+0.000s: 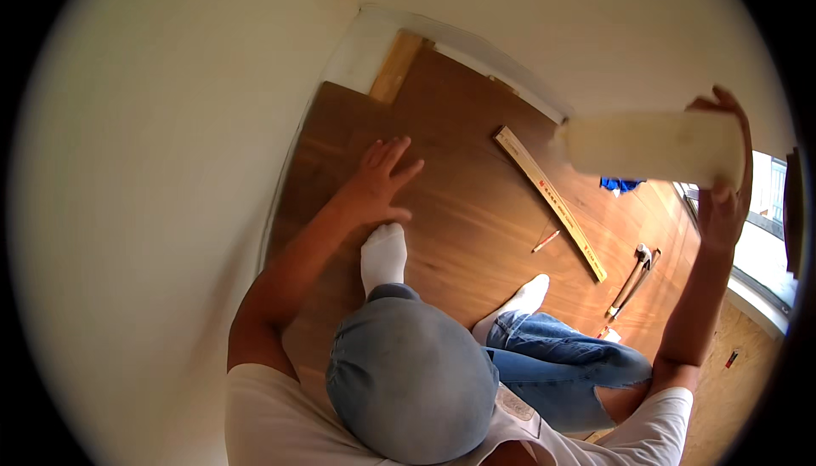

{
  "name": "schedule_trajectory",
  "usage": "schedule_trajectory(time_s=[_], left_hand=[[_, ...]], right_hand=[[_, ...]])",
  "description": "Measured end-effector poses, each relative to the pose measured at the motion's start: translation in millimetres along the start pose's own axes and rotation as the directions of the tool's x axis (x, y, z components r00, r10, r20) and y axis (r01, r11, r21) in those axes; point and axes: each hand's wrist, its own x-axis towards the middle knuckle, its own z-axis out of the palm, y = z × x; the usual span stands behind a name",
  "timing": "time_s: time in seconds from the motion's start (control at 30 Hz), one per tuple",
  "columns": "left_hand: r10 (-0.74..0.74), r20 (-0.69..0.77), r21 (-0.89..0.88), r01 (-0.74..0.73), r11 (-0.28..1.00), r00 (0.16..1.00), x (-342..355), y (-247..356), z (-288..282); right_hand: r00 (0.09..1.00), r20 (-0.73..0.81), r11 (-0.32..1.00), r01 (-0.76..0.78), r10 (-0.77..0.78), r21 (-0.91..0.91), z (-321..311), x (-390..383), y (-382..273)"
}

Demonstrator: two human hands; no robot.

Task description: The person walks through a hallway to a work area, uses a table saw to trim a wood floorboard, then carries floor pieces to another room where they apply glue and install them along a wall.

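My left hand (382, 181) is over the dark brown wooden floor boards (450, 168), its fingers spread and nothing in them. Just below it is my left foot in a white sock (384, 253). Raised on the right, my right hand (724, 202) grips one end of a pale, cream-coloured oblong thing (650, 144), held roughly level. Motion blurs it, and its kind cannot be made out. Between my hands a long, narrow light-wood strip (551, 202) with red print lies slantwise on the boards. A pencil (546, 241) rests beside the strip.
A hammer (629, 279) and another long tool lie side by side at the right. Something blue (622, 184) sits farther back. Pale walls (170, 168) stand left and ahead; a light wooden piece (396, 68) is in the far corner. A window (765, 245) is at right.
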Motion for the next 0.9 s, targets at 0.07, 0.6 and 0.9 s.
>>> schedule_trajectory(time_s=[0.07, 0.6, 0.9], left_hand=[[-0.159, -0.22, -0.146, 0.129, 0.981, 0.962, -5, -18, 5], [-0.338, -0.598, -0.017, 0.41, 0.912, 0.727, -25, -109, 14], [-0.371, -0.545, 0.005, 0.445, 0.895, 0.752, -20, -107, 12]], right_hand=[[0.999, 0.002, 0.969, 0.045, -0.047, 0.241, 45, 33, 15], [0.955, -0.213, 0.972, -0.226, 0.207, -0.07, 226, 100, 76], [0.937, -0.242, 0.961, -0.211, 0.251, 0.178, 249, 124, 95]])
